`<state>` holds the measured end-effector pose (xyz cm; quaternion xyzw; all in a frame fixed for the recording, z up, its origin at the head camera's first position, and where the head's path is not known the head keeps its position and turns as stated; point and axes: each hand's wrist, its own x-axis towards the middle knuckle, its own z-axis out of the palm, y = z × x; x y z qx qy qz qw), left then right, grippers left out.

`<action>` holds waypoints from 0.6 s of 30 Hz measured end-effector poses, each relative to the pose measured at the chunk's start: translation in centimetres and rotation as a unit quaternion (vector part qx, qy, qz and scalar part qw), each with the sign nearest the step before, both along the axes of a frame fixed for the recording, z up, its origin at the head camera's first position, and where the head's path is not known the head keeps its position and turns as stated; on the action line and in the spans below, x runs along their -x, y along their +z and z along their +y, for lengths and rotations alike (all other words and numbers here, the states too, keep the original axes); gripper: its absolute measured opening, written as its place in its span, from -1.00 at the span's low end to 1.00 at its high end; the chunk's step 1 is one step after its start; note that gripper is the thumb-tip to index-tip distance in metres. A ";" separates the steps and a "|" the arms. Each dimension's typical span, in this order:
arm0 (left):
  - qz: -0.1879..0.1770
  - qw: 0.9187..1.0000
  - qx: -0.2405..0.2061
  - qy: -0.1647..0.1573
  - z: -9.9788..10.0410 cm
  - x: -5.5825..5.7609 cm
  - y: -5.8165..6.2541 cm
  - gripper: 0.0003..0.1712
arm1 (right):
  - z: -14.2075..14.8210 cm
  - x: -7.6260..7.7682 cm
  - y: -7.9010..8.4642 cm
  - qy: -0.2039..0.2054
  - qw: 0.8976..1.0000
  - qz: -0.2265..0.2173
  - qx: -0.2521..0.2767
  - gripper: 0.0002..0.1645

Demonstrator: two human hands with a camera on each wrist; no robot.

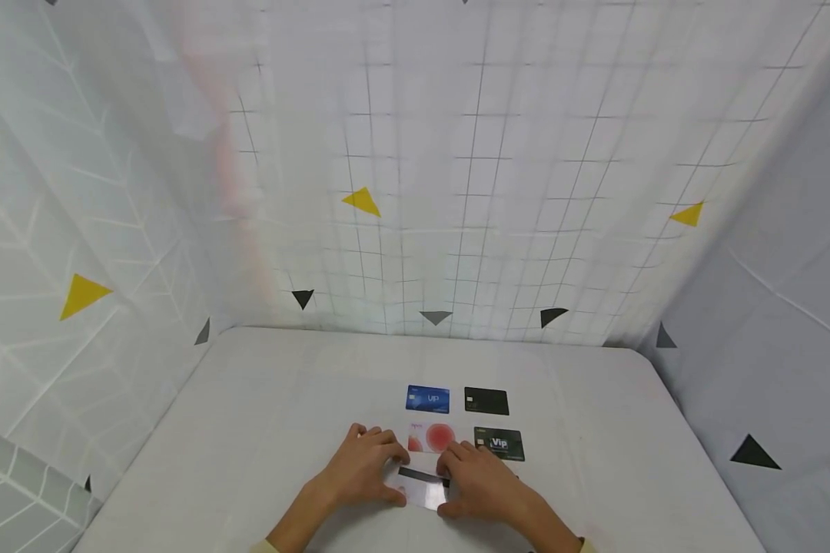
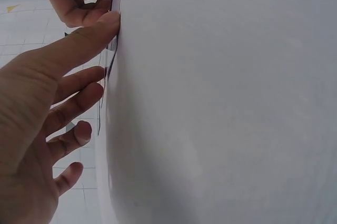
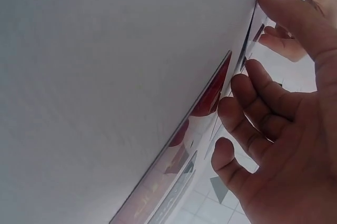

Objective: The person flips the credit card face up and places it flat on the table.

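A pale card [image 1: 420, 495] with a black magnetic stripe lies between the two hands at the front of the table, stripe side up. My left hand [image 1: 363, 470] holds its left end, thumb at the near edge and fingertips at the far one. At the other end, my right hand [image 1: 483, 485] grips it the same way. In the left wrist view the left thumb [image 2: 87, 42] meets the card's edge. Just beyond is a white card [image 1: 430, 437] with a red circle. A reddish card [image 3: 210, 95] lies beside the right fingers in the right wrist view, mostly hidden from the head view.
Farther back lie a blue VIP card [image 1: 427, 399] and a black card [image 1: 486, 400]. A dark green Vip card [image 1: 499, 443] lies just past the right hand. White cloth [image 1: 249, 430] covers the table, and patterned curtains [image 1: 429, 192] hang around it.
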<state>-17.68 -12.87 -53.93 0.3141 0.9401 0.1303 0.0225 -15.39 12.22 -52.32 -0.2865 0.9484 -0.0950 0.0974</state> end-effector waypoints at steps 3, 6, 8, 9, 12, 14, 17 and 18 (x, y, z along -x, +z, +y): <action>0.002 1.000 0.000 -0.002 -0.1 -0.1 0.0 -0.40 | 0.1 -0.1 -0.2 0.002 1.000 0.004 0.007 -0.38; -0.001 1.000 0.005 -0.004 -0.1 -0.1 0.0 -0.41 | 0.1 -0.1 -0.2 0.000 1.000 -0.006 0.011 -0.38; -0.005 1.000 0.009 -0.004 -0.1 -0.1 0.0 -0.41 | 0.0 -0.1 -0.2 -0.002 1.000 -0.013 0.012 -0.38; -0.006 1.000 0.011 -0.005 -0.1 -0.1 0.0 -0.41 | 0.0 -0.1 -0.1 -0.003 1.000 -0.015 0.012 -0.38; -0.005 1.000 0.016 -0.009 -0.1 -0.1 0.1 -0.38 | 0.0 -0.2 -0.1 -0.001 1.000 -0.013 0.010 -0.39; -0.003 1.000 0.017 -0.012 -0.1 -0.2 0.1 -0.36 | 0.0 -0.2 0.0 0.000 1.000 -0.010 0.010 -0.39; -0.001 1.000 0.021 -0.016 -0.2 -0.2 0.3 -0.35 | 0.0 -0.2 -0.1 -0.002 1.000 -0.010 0.008 -0.39; 0.000 1.000 0.023 -0.016 -0.2 -0.2 0.3 -0.36 | 0.0 -0.2 -0.1 -0.004 1.000 -0.012 0.007 -0.39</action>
